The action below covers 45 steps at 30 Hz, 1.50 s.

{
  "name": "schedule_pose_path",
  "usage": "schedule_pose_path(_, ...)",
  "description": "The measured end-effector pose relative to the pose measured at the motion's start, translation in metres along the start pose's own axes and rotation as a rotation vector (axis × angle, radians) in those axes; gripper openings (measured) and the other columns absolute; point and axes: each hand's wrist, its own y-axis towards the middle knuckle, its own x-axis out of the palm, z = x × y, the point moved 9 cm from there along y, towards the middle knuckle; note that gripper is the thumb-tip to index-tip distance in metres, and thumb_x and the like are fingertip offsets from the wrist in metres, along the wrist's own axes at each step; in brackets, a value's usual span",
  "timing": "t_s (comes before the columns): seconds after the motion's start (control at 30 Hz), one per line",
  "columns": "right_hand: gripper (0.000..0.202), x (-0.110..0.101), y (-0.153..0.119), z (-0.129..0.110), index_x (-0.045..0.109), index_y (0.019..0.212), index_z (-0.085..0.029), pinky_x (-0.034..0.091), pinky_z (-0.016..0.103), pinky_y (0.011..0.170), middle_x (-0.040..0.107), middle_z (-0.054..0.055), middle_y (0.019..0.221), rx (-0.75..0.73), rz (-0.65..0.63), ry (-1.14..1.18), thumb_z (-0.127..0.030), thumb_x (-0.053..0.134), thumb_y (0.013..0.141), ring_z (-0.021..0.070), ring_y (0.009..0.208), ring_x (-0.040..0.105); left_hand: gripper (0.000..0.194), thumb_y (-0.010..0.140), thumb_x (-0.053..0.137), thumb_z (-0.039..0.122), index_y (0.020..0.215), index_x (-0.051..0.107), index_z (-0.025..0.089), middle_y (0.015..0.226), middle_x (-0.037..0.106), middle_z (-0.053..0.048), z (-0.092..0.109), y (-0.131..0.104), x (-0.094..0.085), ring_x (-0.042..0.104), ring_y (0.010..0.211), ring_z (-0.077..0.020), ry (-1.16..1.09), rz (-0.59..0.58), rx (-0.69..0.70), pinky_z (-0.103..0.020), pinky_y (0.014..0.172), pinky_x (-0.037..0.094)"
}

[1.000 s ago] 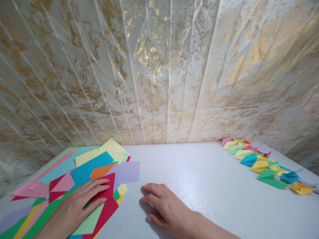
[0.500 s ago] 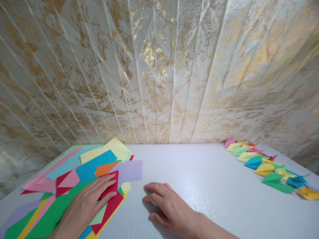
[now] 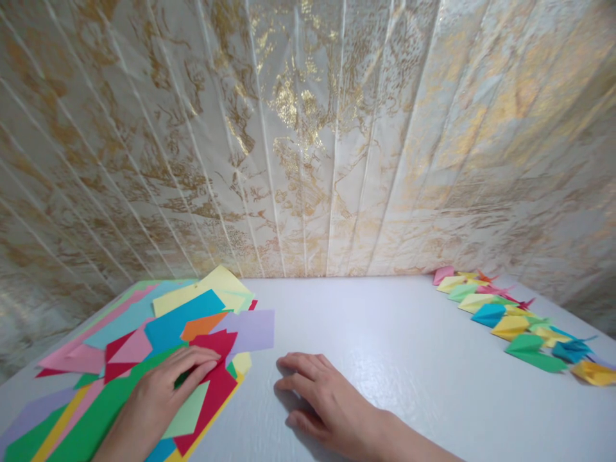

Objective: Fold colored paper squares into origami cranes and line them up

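Observation:
My left hand is over the heap of coloured paper on the left, thumb and fingertips pinched together on a red sheet of paper. The part of the sheet under my fingers is hidden. Just below lies another red piece, beside a pale green piece. A lilac square sticks out of the heap to the right of the pinch. My right hand rests on the white table with its fingers apart and slightly curled, holding nothing.
Folded paper figures stand in rows at the right, among them a green one and a blue one. The white table ends at a gold-patterned curtain behind. A large green sheet lies under my left wrist.
My left hand, flat on the red paper before, has drawn its thumb and fingertips together on it. The red sheet's edge has shifted slightly right. My right hand has stayed put.

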Motion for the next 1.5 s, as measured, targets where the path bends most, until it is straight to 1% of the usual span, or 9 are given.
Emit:
schedule_pose_path(0.4, 0.040, 0.001, 0.001, 0.002, 0.061, 0.123, -0.022, 0.040, 0.038, 0.106, 0.056, 0.010, 0.139, -0.006, 0.003, 0.000, -0.022, 0.070, 0.085, 0.0249, 0.126, 0.053, 0.046, 0.084, 0.058, 0.069, 0.066, 0.064, 0.027, 0.072, 0.070, 0.003, 0.008, -0.001, 0.010, 0.068, 0.071, -0.0187, 0.022, -0.009, 0.035, -0.024, 0.069, 0.054)
schedule_pose_path(0.7, 0.039, 0.003, -0.001, 0.004, 0.060, 0.123, -0.023, 0.040, 0.037, 0.107, 0.055, 0.009, 0.140, -0.004, 0.000, 0.004, -0.025, 0.070, 0.085, 0.0240, 0.126, 0.053, 0.055, 0.075, 0.063, 0.076, 0.056, 0.059, 0.025, 0.075, 0.075, 0.000, 0.003, 0.010, 0.005, 0.073, 0.075, -0.0220, -0.235, -0.088, -0.125, -0.025, 0.070, 0.059)
schedule_pose_path(0.83, 0.042, -0.001, 0.001, 0.003, 0.058, 0.128, -0.023, 0.040, 0.037, 0.107, 0.055, 0.010, 0.140, -0.013, 0.022, 0.023, -0.024, 0.068, 0.087, 0.0240, 0.126, 0.053, 0.053, 0.077, 0.059, 0.076, 0.060, 0.063, 0.026, 0.075, 0.075, 0.002, 0.004, 0.013, 0.003, 0.073, 0.074, -0.0212, -0.191, -0.072, -0.107, -0.024, 0.071, 0.059)
schedule_pose_path(0.9, 0.048, -0.013, 0.003, 0.000, 0.053, 0.133, -0.020, 0.040, 0.036, 0.107, 0.055, 0.012, 0.140, -0.012, 0.094, 0.038, -0.020, 0.066, 0.087, 0.0233, 0.126, 0.052, 0.049, 0.080, 0.058, 0.074, 0.067, 0.068, 0.028, 0.076, 0.075, 0.003, 0.015, 0.016, 0.008, 0.073, 0.074, -0.0199, -0.152, -0.040, -0.031, -0.023, 0.073, 0.058)
schedule_pose_path(1.0, 0.051, -0.038, 0.007, -0.002, 0.051, 0.133, -0.018, 0.043, 0.036, 0.104, 0.060, 0.011, 0.131, 0.007, 0.206, -0.035, -0.015, 0.067, 0.084, 0.0227, 0.119, 0.054, 0.037, 0.084, 0.060, 0.066, 0.075, 0.072, 0.032, 0.082, 0.076, 0.005, 0.055, 0.021, 0.031, 0.072, 0.078, -0.0191, -0.172, -0.040, 0.182, -0.023, 0.076, 0.057)
schedule_pose_path(1.1, 0.045, -0.048, 0.008, 0.000, 0.055, 0.123, -0.017, 0.047, 0.036, 0.092, 0.068, 0.009, 0.114, 0.031, 0.119, -0.178, -0.024, 0.074, 0.082, 0.0239, 0.100, 0.060, 0.031, 0.089, 0.057, 0.059, 0.081, 0.073, 0.034, 0.088, 0.075, 0.004, 0.103, 0.026, 0.063, 0.071, 0.084, -0.0194, -0.262, -0.050, 0.313, -0.024, 0.078, 0.056)
schedule_pose_path(1.33, 0.012, -0.075, -0.034, 0.047, 0.064, 0.092, -0.016, 0.045, 0.026, 0.071, 0.071, 0.005, 0.088, 0.332, 0.069, -0.234, -0.012, 0.069, 0.082, 0.0190, 0.078, 0.064, 0.027, 0.096, 0.053, 0.043, 0.081, 0.065, 0.025, 0.085, 0.067, -0.001, 0.165, 0.035, 0.139, 0.068, 0.082, -0.0188, -0.565, -0.309, 0.137, -0.024, 0.071, 0.055)
schedule_pose_path(1.43, 0.013, -0.076, -0.053, 0.059, 0.065, 0.078, -0.016, 0.043, 0.022, 0.068, 0.068, 0.002, 0.082, 0.360, 0.045, -0.108, -0.005, 0.072, 0.079, 0.0160, 0.076, 0.063, 0.015, 0.095, 0.055, 0.034, 0.093, 0.067, 0.025, 0.090, 0.070, -0.001, 0.174, 0.025, 0.147, 0.069, 0.083, -0.0192, -0.517, -0.390, 0.164, -0.026, 0.073, 0.057)
schedule_pose_path(1.5, 0.016, -0.078, -0.060, 0.060, 0.065, 0.078, -0.016, 0.044, 0.020, 0.072, 0.067, 0.002, 0.084, 0.323, 0.053, -0.003, -0.002, 0.073, 0.076, 0.0154, 0.081, 0.063, 0.018, 0.091, 0.059, 0.026, 0.108, 0.066, 0.027, 0.104, 0.071, -0.002, 0.175, 0.016, 0.141, 0.069, 0.095, -0.0214, -0.380, -0.351, 0.255, -0.030, 0.082, 0.057)
